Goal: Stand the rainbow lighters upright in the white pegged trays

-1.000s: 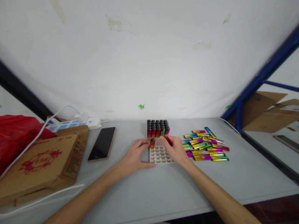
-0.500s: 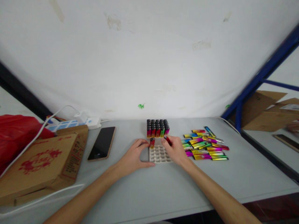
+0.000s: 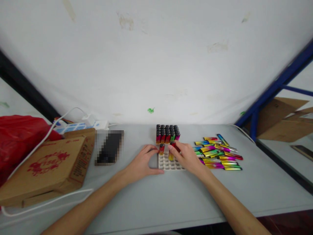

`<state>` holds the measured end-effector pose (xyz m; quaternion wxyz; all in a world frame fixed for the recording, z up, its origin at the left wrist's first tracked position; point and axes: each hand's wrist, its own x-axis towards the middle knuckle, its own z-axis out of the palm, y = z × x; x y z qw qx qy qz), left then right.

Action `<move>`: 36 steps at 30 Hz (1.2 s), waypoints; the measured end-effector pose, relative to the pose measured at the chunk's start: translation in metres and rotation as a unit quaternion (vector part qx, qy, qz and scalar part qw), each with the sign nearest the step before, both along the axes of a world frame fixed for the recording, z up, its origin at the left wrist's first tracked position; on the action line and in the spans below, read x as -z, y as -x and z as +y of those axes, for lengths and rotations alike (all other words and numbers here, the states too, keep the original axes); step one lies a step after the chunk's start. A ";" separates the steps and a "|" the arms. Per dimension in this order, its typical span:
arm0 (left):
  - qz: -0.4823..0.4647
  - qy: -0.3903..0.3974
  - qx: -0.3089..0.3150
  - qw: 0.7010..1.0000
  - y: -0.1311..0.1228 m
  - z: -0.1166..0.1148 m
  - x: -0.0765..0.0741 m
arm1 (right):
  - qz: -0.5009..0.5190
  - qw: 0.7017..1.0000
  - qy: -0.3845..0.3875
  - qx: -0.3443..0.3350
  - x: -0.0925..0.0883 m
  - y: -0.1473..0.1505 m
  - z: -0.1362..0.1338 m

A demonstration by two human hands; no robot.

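A white tray [image 3: 166, 165] with rows of small hollows lies in front of me. My left hand [image 3: 141, 162] holds its left side, thumb at the near corner and fingers at the far corner. One red-and-yellow lighter [image 3: 161, 149] stands upright in the far left hollow, beside those fingertips. Between thumb and fingers, my right hand [image 3: 187, 156] grips a second red-and-yellow lighter [image 3: 171, 155], close to upright over the tray's middle. Whether its lower end touches a hollow, I cannot tell. Part of the tray's right side is hidden by this hand.
Behind the tray stands a block of upright lighters [image 3: 167, 134] with black tops. Many shiny coloured lighters [image 3: 215, 153] lie piled at the right. On the left are a blurred-out phone [image 3: 110, 147], a cardboard box [image 3: 49, 166], a power strip [image 3: 78, 126] and a red bag [image 3: 22, 140].
My right hand has brought its lighter left over the tray, and its yellow lower part now shows. The left hand keeps its place at the tray. The whole view has shifted slightly.
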<state>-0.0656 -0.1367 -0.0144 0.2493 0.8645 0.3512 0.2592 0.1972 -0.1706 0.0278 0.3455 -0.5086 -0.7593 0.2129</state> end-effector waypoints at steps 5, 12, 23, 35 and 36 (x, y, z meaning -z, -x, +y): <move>-0.002 0.001 0.004 1.000 0.000 0.001 0.001 | -0.012 0.998 -0.002 -0.055 0.006 0.003 0.001; 0.000 0.007 0.005 1.000 -0.001 -0.001 -0.001 | -0.079 0.993 -0.027 -0.083 0.012 0.002 0.004; 0.000 -0.013 0.007 1.000 0.000 0.000 0.000 | -0.212 0.972 -0.070 -0.072 0.001 0.015 0.003; 0.008 -0.012 -0.003 1.000 0.001 0.001 0.000 | -0.097 0.994 0.010 -0.052 -0.011 -0.036 0.013; 0.008 -0.010 -0.002 1.000 0.001 0.001 0.000 | -0.085 0.996 0.000 -0.037 -0.014 -0.052 0.014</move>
